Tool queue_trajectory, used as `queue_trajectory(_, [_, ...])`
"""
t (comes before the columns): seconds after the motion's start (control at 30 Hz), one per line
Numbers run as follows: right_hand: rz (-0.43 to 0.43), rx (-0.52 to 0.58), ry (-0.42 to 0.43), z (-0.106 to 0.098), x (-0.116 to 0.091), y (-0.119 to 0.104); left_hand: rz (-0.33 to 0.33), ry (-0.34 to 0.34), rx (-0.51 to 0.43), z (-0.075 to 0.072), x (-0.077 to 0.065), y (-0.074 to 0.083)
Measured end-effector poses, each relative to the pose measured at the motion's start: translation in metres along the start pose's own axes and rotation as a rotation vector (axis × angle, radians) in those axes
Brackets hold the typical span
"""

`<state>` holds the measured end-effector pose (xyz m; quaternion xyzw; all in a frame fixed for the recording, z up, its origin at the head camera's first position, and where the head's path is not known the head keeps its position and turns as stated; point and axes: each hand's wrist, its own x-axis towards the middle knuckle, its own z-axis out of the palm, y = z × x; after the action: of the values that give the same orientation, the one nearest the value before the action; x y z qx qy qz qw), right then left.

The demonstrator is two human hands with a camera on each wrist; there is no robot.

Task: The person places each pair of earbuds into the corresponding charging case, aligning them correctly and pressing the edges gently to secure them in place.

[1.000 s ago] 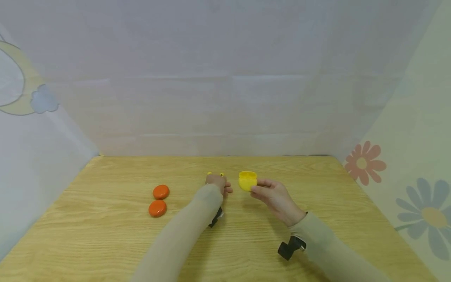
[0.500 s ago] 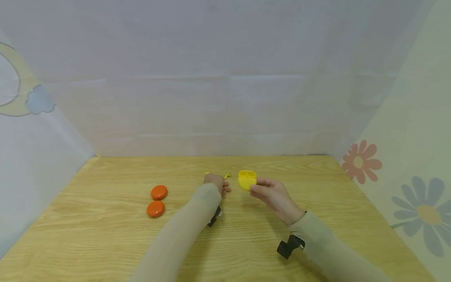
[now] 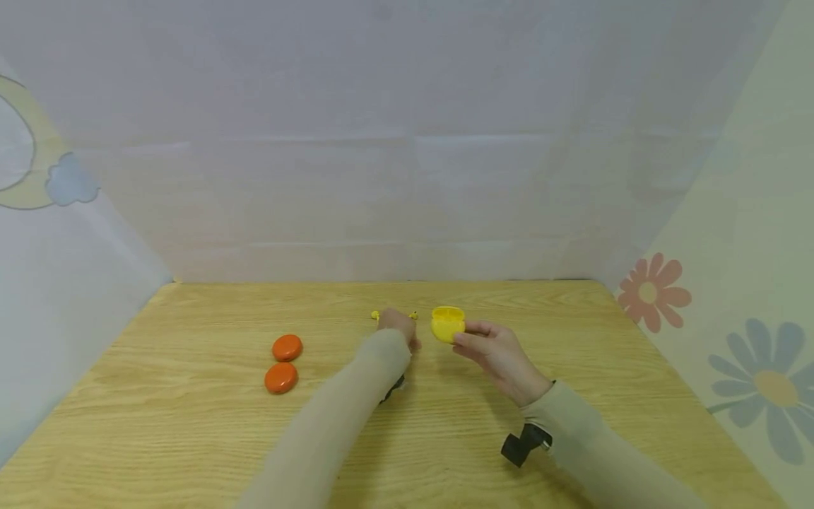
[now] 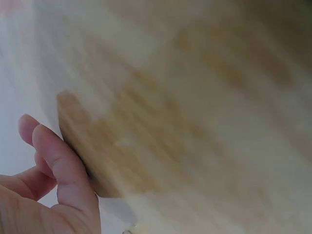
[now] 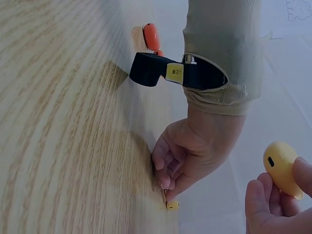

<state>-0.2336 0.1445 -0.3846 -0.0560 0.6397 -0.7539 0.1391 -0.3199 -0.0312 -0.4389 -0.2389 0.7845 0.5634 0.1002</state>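
My right hand (image 3: 499, 359) holds a yellow earbud case (image 3: 447, 326) above the table by its right side, thumb in front and fingers behind. Its lid stands raised; in the right wrist view its underside (image 5: 280, 168) shows a small dark port. Farther left, my left hand (image 3: 397, 324) is down at the tabletop. Its fingertips pinch at a yellow earbud (image 5: 172, 205) in the right wrist view, the other fingers curled. From the head, one earbud (image 3: 414, 315) shows right of that hand and another earbud (image 3: 375, 315) left of it. The left wrist view shows only curled fingers (image 4: 63, 165).
Two glossy orange-red round pieces (image 3: 281, 377) lie close together at the left on the wooden table (image 3: 191, 431). A pale cloth wall (image 3: 407, 212) rises behind its back edge. A black wrist camera (image 3: 526, 445) hangs at the right sleeve.
The right earbud has shifted right, away from the other. My left hand has moved slightly right, uncovering more of the left earbud. The right hand keeps the case nearly still.
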Motion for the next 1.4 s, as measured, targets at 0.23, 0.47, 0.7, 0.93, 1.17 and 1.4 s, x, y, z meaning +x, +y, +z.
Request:
queue_trajectory(0.23, [-0.016,-0.012,-0.020,-0.001,-0.002,-0.001,0.045,0.000,0.113,0.002,0.000,0.002])
queue_trajectory(0.47, [-0.029,-0.015,-0.052,-0.002,-0.002,0.001,0.050,-0.002,0.158,0.002,-0.001,0.003])
queue_trajectory(0.7, [-0.027,-0.010,-0.040,-0.003,-0.002,0.001,0.049,-0.032,0.066,0.000,0.003,0.003])
queue_trajectory(0.93, [-0.021,-0.009,-0.033,-0.003,-0.003,0.001,0.039,-0.118,-0.101,-0.011,-0.010,0.004])
queue_trajectory(1.17, [-0.022,-0.020,-0.023,-0.001,-0.003,0.000,0.074,-0.184,-0.172,-0.025,-0.031,0.010])
queue_trajectory(1.4, [-0.024,-0.014,-0.023,-0.001,-0.002,0.002,0.169,-0.248,-0.177,-0.035,-0.052,0.012])
